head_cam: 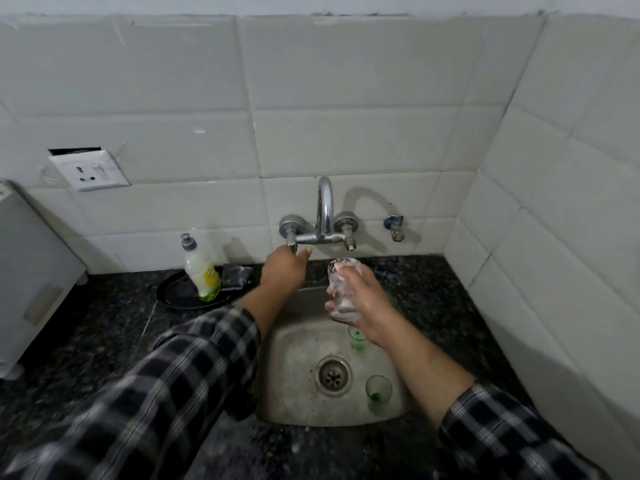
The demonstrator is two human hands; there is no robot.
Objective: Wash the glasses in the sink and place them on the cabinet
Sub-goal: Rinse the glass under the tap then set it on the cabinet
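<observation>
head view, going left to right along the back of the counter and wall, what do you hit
White appliance → wall socket → dish soap bottle on a black plate → left hand at the tap handle → faucet spout → soapy glass in the right hand → small wall valve.

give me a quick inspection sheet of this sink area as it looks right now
surface: dark speckled counter around a steel sink
job's things: soapy glass held over the sink; two green-tinted glasses upright in the basin
clutter: soap bottle on a black plate, dark scrub pad beside it
hands: left hand on the tap handle; right hand with fingers around the soapy glass
cables: nothing seen
surroundings: white tiled wall, faucet, wall socket, white appliance at left
</observation>
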